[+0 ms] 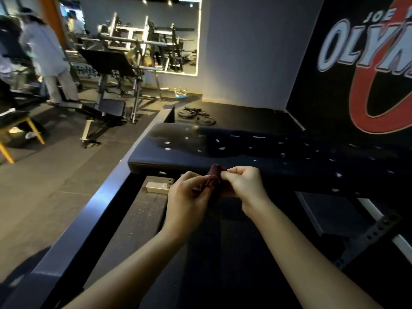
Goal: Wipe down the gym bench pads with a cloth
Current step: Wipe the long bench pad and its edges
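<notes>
A long black bench pad point(223, 150) runs across the middle of the view, dotted with small white tears or flecks. Just in front of its near edge, a small dark maroon cloth point(214, 177) is bunched up between both hands. My left hand point(187, 197) pinches the cloth's lower left part with curled fingers. My right hand point(243, 186) grips its right side, fingers curled around it. The cloth hangs above the floor and seems clear of the pad's front edge. Most of the cloth is hidden by my fingers.
A dark metal rail point(95, 210) slants along the left. The bench's adjustable frame point(365, 237) lies at right. Weight plates point(196, 115) lie on the floor beyond the pad. Another bench point(104, 108), racks and a standing person point(46, 56) are at the back left.
</notes>
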A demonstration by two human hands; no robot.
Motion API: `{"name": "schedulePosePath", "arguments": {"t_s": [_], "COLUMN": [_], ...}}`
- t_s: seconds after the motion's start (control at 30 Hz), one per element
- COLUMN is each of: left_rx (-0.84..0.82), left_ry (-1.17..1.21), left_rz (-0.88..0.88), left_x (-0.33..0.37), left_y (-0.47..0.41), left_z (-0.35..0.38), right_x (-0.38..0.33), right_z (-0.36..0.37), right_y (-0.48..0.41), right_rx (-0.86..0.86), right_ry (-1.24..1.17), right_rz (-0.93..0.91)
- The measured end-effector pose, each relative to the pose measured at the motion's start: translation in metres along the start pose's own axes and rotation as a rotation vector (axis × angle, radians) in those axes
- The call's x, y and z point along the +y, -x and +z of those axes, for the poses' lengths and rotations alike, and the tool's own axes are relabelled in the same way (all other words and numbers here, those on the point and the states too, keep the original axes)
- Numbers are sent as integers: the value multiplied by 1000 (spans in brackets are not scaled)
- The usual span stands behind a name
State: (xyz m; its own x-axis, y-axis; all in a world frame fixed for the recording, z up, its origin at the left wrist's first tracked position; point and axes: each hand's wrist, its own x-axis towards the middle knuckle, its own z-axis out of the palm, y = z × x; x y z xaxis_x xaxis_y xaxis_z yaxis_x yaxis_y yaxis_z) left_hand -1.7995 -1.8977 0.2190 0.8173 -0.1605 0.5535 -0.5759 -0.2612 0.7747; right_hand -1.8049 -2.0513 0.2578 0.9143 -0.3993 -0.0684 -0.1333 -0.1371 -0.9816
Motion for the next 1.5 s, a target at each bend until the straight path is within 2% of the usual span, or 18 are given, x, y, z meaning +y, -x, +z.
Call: {"name": "schedulePosePath", "arguments": {"t_s": [0.1,0.2,0.27,0.37,0.47,0.5,0.63,0.7,0.77,0.83,0.9,1.03,1.13,1.23,1.33,1.4,1.5], "left_rx": [26,-90,-90,37,-108,-102,257,331,300,235,164,127,101,97,117,139,129], "left_ry": [-114,-347,-377,-347,-278,-182,255,320,207,-66,-364,-752,-934,-973,-901,-805,-736], "left_rz": [68,215,202,-42,-389,-476,-700,-750,-733,-638,-552,-489,-480,-497,-520,-548,-558], "left_x": [-19,-33,-42,-56,-73,-77,-79,-84,-98,-119,-139,-185,-227,-257,-276,-287,-299], "left_y": [-27,-53,-68,-100,-136,-144,-160,-165,-168,-172,-174,-177,-187,-196,-201,-202,-195], "left_z": [6,20,31,35,37,40,71,88,94,83,58,-5,-41,-69,-78,-74,-64], "right_x": [-8,-6,-7,-14,-26,-29,-17,-1,11,12,7,-7,2,17,25,28,33], "right_z": [0,0,-4,-12,-7,-2,29,48,59,61,60,81,108,130,164,190,200], "right_y": [-36,-79,-112,-166,-211,-223,-262,-272,-281,-299,-325,-387,-418,-430,-413,-375,-297], "right_rx": [-210,-355,-386,-518,-673,-659,-566,-547,-560,-582,-583,-458,-350,-190,-170,-265,-519], "right_ry": [-216,-137,-91,-31,34,27,-255,-237,-167,-117,-10,552,806,882,944,935,911], "right_rz": [58,-12,-18,-26,-17,-18,64,57,50,47,-32,-393,-469,-412,-461,-575,-862]}}
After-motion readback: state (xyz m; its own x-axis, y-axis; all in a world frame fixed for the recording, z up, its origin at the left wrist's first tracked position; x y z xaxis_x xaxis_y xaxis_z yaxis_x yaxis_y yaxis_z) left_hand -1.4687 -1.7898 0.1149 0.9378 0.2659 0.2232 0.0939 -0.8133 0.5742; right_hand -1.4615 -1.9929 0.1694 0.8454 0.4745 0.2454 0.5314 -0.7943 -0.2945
